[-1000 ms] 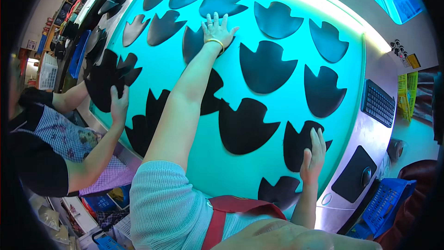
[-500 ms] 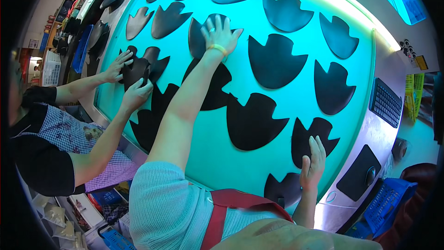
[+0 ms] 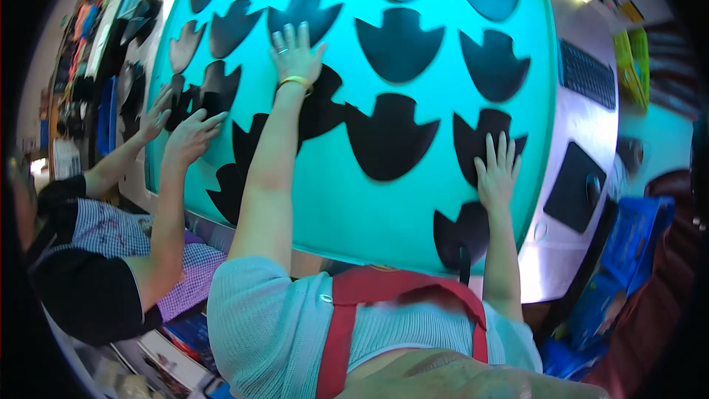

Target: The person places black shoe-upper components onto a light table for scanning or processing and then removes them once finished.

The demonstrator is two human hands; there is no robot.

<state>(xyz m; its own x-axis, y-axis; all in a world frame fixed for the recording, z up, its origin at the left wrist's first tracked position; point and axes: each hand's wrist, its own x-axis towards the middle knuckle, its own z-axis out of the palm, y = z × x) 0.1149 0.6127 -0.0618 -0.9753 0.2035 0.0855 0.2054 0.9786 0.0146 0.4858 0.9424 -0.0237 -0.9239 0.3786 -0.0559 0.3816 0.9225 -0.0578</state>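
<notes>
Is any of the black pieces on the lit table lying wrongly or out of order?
Yes, partly. Most black pieces lie flat and apart on the turquoise table. Near the co-worker's hands, the pieces overlap, and the piece at the near edge hangs slightly over the rim. No damage shows.

Matt black leather-like pieces [image 3: 389, 137] lie on a smooth glowing table [image 3: 443, 89].

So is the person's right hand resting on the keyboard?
No, the right hand lies flat on a black cut piece on the lit table, apart from the keyboard.
</notes>
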